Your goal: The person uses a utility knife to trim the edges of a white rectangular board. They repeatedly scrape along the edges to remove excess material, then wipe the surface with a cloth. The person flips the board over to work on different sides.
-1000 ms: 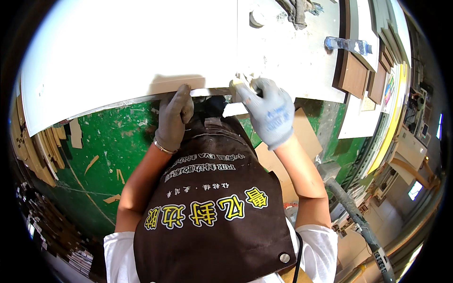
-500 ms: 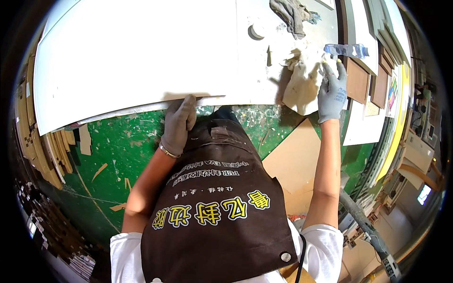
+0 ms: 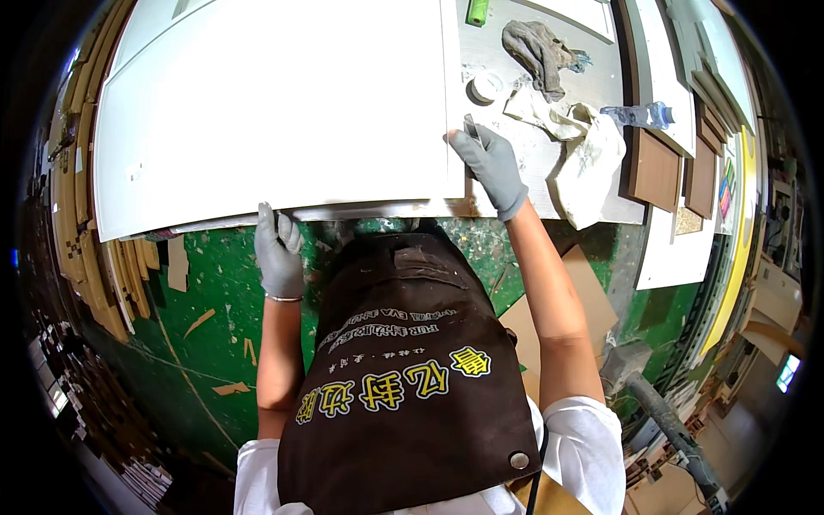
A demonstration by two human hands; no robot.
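Observation:
A large white panel (image 3: 275,112) lies flat on the worktable. My left hand (image 3: 280,253), in a grey glove, is at the panel's front edge; one digit reaches up onto the edge, the others curl below it. At the panel's right edge is my gloved right hand (image 3: 493,165). A thin, greyish flat piece (image 3: 471,128), blade-like in shape, sticks up between its fingers, and the thumb tip touches the panel edge. Just right of that hand lies a crumpled white cloth or bag (image 3: 592,163). Beyond it sits a round white roll or tub (image 3: 487,87).
A grey rag (image 3: 536,53), a green object (image 3: 477,12) and a clear bluish bottle (image 3: 639,115) lie on the right side. Brown boards (image 3: 654,170) stack farther right. Cardboard (image 3: 575,292) lies on the green floor (image 3: 206,283); wooden strips (image 3: 120,279) stand at left.
My right hand has left the white cloth and moved left to the panel's right edge, with the thin piece in its fingers. My left hand has slid left along the front edge. The view has shifted.

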